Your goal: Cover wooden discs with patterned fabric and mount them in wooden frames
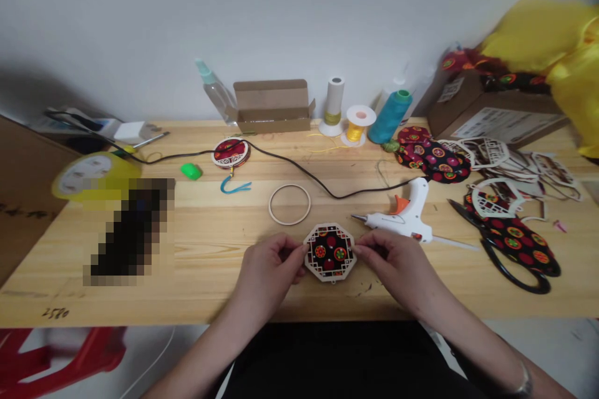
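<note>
Between my two hands is an octagonal wooden frame (pixel 330 254) with a fretwork border, backed by black fabric with red and orange round patterns. My left hand (pixel 277 265) pinches its left edge with thumb and fingers. On the opposite edge, my right hand (pixel 390 262) pinches it the same way. A thin wooden ring (pixel 289 204) lies flat on the table just beyond the frame. Behind my right hand rests a white glue gun (pixel 402 218) with an orange trigger, its nozzle pointing left and a glue stick out of its back.
Black scissors (pixel 510 265) lie at right among patterned fabric (pixel 528 240) and wooden cutouts (pixel 498 198). A black cord (pixel 299 168) crosses the table (pixel 210 293). Behind stand thread spools (pixel 390 115), a small cardboard box (pixel 274 106) and a spray bottle (pixel 216 93). A round tasselled ornament (pixel 231 152) lies left.
</note>
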Available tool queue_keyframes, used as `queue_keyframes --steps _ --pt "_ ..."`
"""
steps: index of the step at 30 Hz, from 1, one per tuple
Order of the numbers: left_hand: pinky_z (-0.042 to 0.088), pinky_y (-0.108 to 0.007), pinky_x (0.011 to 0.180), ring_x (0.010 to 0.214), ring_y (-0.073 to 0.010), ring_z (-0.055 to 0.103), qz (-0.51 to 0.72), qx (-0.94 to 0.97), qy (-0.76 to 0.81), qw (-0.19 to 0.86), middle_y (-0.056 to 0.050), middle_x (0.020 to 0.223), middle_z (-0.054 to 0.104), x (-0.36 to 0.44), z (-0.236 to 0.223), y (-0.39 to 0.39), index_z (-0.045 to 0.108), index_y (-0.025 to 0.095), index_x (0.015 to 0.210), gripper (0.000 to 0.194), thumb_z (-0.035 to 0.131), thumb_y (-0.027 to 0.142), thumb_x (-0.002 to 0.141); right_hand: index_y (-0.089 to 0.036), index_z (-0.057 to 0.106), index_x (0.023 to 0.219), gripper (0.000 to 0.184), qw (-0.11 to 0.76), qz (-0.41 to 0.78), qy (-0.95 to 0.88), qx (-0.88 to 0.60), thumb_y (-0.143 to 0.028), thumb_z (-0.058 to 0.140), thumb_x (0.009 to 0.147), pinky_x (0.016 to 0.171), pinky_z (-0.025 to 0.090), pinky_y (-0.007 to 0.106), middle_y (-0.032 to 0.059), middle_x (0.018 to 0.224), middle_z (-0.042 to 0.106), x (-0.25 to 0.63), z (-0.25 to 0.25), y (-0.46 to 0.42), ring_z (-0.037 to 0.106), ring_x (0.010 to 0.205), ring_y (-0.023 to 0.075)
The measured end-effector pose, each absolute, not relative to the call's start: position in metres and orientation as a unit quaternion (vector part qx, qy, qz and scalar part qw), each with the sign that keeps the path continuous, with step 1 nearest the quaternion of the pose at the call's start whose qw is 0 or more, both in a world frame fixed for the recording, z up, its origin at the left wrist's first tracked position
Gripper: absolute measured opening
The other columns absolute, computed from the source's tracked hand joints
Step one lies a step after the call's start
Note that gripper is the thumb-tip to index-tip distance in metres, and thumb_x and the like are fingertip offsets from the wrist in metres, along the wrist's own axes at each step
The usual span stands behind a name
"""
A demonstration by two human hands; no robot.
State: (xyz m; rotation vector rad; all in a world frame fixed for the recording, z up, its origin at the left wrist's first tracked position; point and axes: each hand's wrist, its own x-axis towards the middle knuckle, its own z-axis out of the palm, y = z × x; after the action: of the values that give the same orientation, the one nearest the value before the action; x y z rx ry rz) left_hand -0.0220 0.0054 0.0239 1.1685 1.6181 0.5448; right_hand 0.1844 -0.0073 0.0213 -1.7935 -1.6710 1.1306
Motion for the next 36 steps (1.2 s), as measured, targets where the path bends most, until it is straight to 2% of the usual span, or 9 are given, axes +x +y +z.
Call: queue_keyframes --steps 6,17,36 --pt "0.048 -0.027 0.049 0.046 -0.0151 0.060 0.219 0.504 0.673 0.495 0.001 0.050 0.061 -0.0231 0.0221 0.0049 0.064 0.018 0.068 0.024 0.061 0.041 0.075 -0.020 0.070 0.078 0.019 0.206 0.400 -0.606 -0.656 -0.030 0.055 0.083 0.067 0.046 0.036 0.0055 0.077 0.072 0.1836 0.0232 -0.0044 0.064 0.072 0.0204" --pt "0.047 -0.026 0.048 0.046 -0.0149 0.060 0.211 0.521 0.670 0.485 0.001 0.051 0.061 -0.0245 0.0194 0.0043 0.063 0.019 0.069 0.023 0.059 0.041 0.076 -0.023 0.068 0.072 0.017 0.215 0.373 -0.622 -0.654 -0.028 0.056 0.082 0.058 0.044 0.034 0.0033 0.068 0.069 0.1833 0.0226 -0.0056 0.060 0.062 0.0178" --pt "0.041 -0.026 0.048 0.046 -0.0142 0.055 0.185 0.573 0.671 0.433 0.000 0.052 0.060 -0.0245 0.0215 0.0038 0.061 0.019 0.063 0.027 0.055 0.041 0.078 -0.020 0.067 0.070 0.019 0.217 0.371 -0.616 -0.661 -0.030 0.055 0.081 0.057 0.041 0.032 0.0031 0.065 0.067 0.1833 0.0216 -0.0056 0.056 0.059 0.0160"
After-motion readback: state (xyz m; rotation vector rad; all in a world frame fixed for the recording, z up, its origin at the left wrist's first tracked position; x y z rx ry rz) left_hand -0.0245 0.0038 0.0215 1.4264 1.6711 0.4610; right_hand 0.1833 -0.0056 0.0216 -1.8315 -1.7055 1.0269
